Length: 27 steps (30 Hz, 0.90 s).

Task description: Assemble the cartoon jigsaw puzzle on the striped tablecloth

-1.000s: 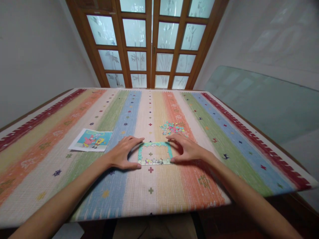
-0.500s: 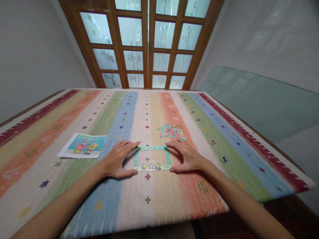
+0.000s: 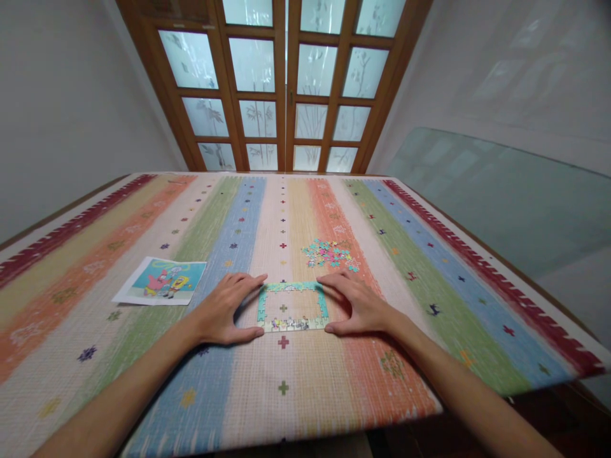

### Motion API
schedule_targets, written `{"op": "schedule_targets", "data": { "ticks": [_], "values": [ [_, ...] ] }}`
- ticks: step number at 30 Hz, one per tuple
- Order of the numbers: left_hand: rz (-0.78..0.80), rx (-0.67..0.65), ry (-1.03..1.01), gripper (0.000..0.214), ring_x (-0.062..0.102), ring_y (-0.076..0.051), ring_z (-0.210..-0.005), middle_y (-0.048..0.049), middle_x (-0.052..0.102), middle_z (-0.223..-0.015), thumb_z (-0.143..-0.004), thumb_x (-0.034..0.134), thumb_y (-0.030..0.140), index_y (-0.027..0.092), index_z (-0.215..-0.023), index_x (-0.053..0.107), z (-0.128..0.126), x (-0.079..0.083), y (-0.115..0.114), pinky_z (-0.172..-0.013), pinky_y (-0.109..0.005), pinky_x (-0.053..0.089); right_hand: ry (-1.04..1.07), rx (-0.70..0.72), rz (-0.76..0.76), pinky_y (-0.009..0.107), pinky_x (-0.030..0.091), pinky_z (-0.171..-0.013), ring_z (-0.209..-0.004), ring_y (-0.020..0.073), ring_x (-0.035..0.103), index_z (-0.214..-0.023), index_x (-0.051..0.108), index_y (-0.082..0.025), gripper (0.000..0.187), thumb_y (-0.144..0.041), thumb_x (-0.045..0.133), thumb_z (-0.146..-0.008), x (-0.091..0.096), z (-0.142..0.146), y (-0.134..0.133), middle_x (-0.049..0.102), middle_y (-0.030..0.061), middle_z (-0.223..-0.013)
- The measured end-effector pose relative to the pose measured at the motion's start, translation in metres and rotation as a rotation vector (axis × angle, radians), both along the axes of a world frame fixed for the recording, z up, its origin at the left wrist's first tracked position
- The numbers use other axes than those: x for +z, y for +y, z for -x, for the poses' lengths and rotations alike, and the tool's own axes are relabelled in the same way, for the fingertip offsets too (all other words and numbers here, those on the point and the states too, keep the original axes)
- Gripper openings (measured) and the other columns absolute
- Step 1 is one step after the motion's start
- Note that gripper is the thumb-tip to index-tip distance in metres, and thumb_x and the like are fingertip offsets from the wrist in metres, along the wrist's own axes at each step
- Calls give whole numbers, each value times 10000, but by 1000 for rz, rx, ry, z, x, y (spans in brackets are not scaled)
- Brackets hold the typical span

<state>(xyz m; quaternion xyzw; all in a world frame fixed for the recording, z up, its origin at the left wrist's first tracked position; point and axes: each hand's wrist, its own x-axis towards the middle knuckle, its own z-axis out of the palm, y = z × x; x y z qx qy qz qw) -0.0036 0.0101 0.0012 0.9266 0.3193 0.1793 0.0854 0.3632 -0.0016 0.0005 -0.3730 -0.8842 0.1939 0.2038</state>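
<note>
A jigsaw puzzle border (image 3: 293, 324), joined into a rectangle with a hollow middle, lies flat on the striped tablecloth. Its top and sides are teal, while the bottom row carries small printed figures. My left hand (image 3: 226, 308) curves around the left end, index fingertip by the upper corner and thumb at the lower one. At the right end my right hand (image 3: 358, 304) does the same, so the border is held between both hands. Behind it, a heap of loose jigsaw pieces (image 3: 329, 254) in teal, pink and yellow lies on the cloth.
A printed cartoon picture (image 3: 162, 281) on white paper lies to the left, its near-left edge slightly raised. The striped tablecloth (image 3: 281, 420) covers the table to its near edge. Wooden doors with glass panes (image 3: 286, 95) stand behind, and a glass panel (image 3: 501, 184) leans at the right wall.
The camera view has shifted slightly. Both hands stay at the ends of the puzzle border, and the loose pieces and picture have not moved.
</note>
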Motion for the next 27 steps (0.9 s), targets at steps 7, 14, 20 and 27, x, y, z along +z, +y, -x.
{"op": "schedule_targets", "data": {
  "ticks": [7, 14, 20, 27],
  "values": [
    [-9, 23, -4, 949, 556, -355, -1175, -143, 573, -1358, -840, 725, 572, 237, -1576, 229, 0, -4, -2, -1026, -534, 464, 7, -13, 17, 566, 465, -1043, -1229, 361, 521, -1450, 505, -192, 862, -423, 845, -692, 0, 0, -2, 598, 161, -1320],
    [45, 45, -8, 960, 535, -370, -1222, -149, 555, -1388, -829, 722, 591, 231, -1586, 254, 2, -3, -2, -1037, -545, 472, 9, -5, 13, 581, 461, -1050, -1230, 357, 516, -1467, 490, -230, 849, -444, 835, -721, 1, -1, -1, 600, 143, -1318],
    [90, 58, -14, 983, 528, -372, -1234, -141, 557, -1384, -813, 736, 591, 248, -1594, 249, 3, -2, -2, -1049, -556, 467, -1, -17, 5, 587, 455, -1059, -1251, 368, 512, -1489, 475, -234, 871, -450, 834, -725, 0, -2, -2, 581, 153, -1351],
    [103, 59, -17, 967, 529, -367, -1246, -149, 544, -1392, -822, 740, 580, 247, -1584, 246, 2, -3, -1, -1061, -551, 457, 10, -39, 32, 581, 453, -1064, -1248, 370, 520, -1473, 492, -206, 859, -469, 827, -727, -2, -2, -2, 574, 167, -1332]
  ]
}}
